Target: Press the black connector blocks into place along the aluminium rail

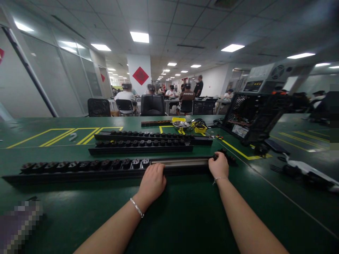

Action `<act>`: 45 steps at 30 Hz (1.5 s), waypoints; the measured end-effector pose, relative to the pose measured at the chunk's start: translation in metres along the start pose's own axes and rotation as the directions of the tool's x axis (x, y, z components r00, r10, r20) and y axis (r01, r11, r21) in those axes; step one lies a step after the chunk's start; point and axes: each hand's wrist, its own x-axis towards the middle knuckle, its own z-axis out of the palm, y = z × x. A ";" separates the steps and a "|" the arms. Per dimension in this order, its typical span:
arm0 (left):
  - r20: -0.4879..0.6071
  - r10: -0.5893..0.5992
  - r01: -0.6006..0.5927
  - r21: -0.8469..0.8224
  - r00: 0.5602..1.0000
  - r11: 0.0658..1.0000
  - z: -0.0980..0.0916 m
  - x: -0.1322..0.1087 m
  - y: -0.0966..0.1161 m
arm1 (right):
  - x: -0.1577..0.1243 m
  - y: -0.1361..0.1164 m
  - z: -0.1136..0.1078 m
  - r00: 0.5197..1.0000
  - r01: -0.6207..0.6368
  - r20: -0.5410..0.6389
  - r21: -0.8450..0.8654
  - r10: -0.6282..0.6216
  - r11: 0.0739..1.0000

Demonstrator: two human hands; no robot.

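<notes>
A long black power strip housing lies across the green table in front of me. Round black socket modules sit in a row along its left and middle part, while its right part shows a bare metallic channel. My left hand is closed over the front edge, beside the last socket of the row. At the right end, my right hand pinches a small black socket module, mostly hidden by the fingers. More dark pieces lie just beyond that hand.
Two similar strips, one nearer and one farther, lie behind. Beyond them are a metal bowl and a yellow-and-black item. An opened computer case stands at right, near a white-and-black object. People sit farther back.
</notes>
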 end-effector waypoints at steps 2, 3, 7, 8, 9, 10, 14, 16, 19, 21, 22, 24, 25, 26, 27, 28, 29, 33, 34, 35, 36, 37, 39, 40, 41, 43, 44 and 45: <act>0.002 0.003 -0.003 0.008 1.000 1.000 0.000 0.000 0.000 | 0.002 0.001 0.001 1.000 -0.002 -0.014 -0.011 0.001 1.000; 0.005 0.004 -0.004 0.011 1.000 1.000 -0.001 0.000 0.000 | 0.002 0.002 0.001 1.000 -0.005 -0.019 -0.016 0.005 1.000; 0.019 0.001 -0.002 0.012 1.000 1.000 -0.002 0.000 0.001 | 0.004 0.005 0.003 0.999 -0.034 -0.034 -0.016 0.034 0.999; 0.017 0.002 -0.002 0.009 1.000 1.000 -0.002 0.000 0.001 | 0.004 0.005 0.003 0.998 -0.049 -0.038 -0.010 0.048 0.999; 0.014 0.004 -0.004 0.006 1.000 1.000 -0.002 0.000 0.001 | 0.004 0.006 0.003 0.997 -0.064 -0.041 -0.003 0.064 0.998; 0.010 0.009 -0.009 0.003 1.000 1.000 -0.002 0.000 0.001 | 0.004 0.006 0.003 0.996 -0.079 -0.044 0.004 0.079 0.997; -0.001 0.013 -0.013 -0.008 1.000 1.000 -0.002 -0.001 0.001 | 0.003 0.007 0.002 0.992 -0.099 -0.070 0.045 0.101 0.994; 0.001 0.006 -0.006 -0.012 1.000 1.000 -0.002 -0.001 0.001 | 0.003 0.008 0.000 0.993 -0.104 -0.058 0.054 0.107 0.993; 0.008 -0.004 0.004 -0.014 1.000 1.000 -0.002 0.000 0.001 | 0.004 0.009 -0.001 0.992 -0.114 -0.045 0.052 0.117 0.992; 0.012 -0.006 0.006 -0.018 1.000 1.000 -0.002 0.000 0.001 | 0.005 0.011 -0.001 0.993 -0.104 -0.051 0.053 0.107 0.993; 0.013 -0.007 0.007 -0.021 1.000 1.000 -0.002 0.000 0.001 | 0.005 0.011 0.000 0.993 -0.098 -0.053 0.052 0.101 0.994; 0.014 -0.010 0.010 -0.026 1.000 1.000 -0.002 0.000 0.001 | 0.006 0.012 0.000 0.994 -0.095 -0.052 0.048 0.097 0.994; 0.014 -0.011 0.012 -0.028 1.000 1.000 -0.003 0.000 0.001 | 0.006 0.013 0.000 0.994 -0.098 -0.053 0.045 0.100 0.994; 0.012 -0.012 0.013 -0.029 1.000 0.999 -0.003 0.000 0.001 | 0.006 0.012 0.000 0.993 -0.103 -0.053 0.042 0.106 0.994; 0.012 -0.012 0.013 -0.031 1.000 0.999 -0.003 -0.001 0.001 | 0.006 0.012 0.000 0.992 -0.110 -0.051 0.040 0.112 0.993; 0.012 -0.012 0.013 -0.032 1.000 0.999 -0.003 -0.001 0.001 | 0.005 0.011 0.000 0.992 -0.117 -0.046 0.037 0.119 0.992; 0.012 -0.012 0.012 -0.033 1.000 0.999 -0.003 -0.001 0.001 | 0.005 0.010 0.000 0.991 -0.127 -0.039 0.033 0.128 0.991; 0.015 -0.008 0.008 -0.028 1.000 1.000 -0.004 -0.001 0.002 | 0.004 0.007 -0.002 0.987 -0.161 -0.013 0.015 0.161 0.987; 0.017 -0.009 0.010 -0.026 1.000 1.000 -0.004 -0.001 0.002 | 0.004 0.006 -0.002 0.987 -0.160 -0.013 0.011 0.160 0.987; 0.021 -0.010 0.011 -0.025 1.000 1.000 -0.004 -0.001 0.002 | 0.005 0.007 -0.002 0.987 -0.158 -0.015 0.009 0.158 0.987; 0.024 -0.011 0.012 -0.025 1.000 1.000 -0.004 -0.001 0.002 | 0.005 0.007 -0.001 0.987 -0.157 -0.020 0.010 0.157 0.988; 0.025 -0.012 0.013 -0.026 1.000 1.000 -0.004 -0.001 0.002 | 0.006 0.009 -0.001 0.987 -0.159 -0.027 0.015 0.159 0.987; 0.024 -0.009 0.010 -0.029 1.000 1.000 -0.004 -0.001 0.002 | 0.009 0.012 0.000 0.985 -0.166 -0.050 0.039 0.168 0.985; 0.024 -0.006 0.007 -0.029 1.000 1.000 -0.004 -0.001 0.002 | 0.010 0.014 0.001 0.983 -0.168 -0.068 0.054 0.171 0.984; 0.023 -0.005 0.005 -0.028 1.000 1.000 -0.004 -0.001 0.002 | 0.011 0.016 0.002 0.981 -0.167 -0.084 0.067 0.172 0.984; 0.021 -0.002 0.002 -0.020 1.000 1.000 -0.004 -0.001 0.002 | 0.014 0.019 0.003 0.980 -0.161 -0.102 0.081 0.169 0.984; 0.019 -0.001 0.002 -0.016 1.000 1.000 -0.004 -0.001 0.002 | 0.014 0.021 0.003 0.981 -0.160 -0.101 0.084 0.168 0.984; 0.016 -0.002 0.003 -0.014 1.000 1.000 -0.004 -0.001 0.001 | 0.015 0.022 0.003 0.981 -0.160 -0.094 0.086 0.168 0.983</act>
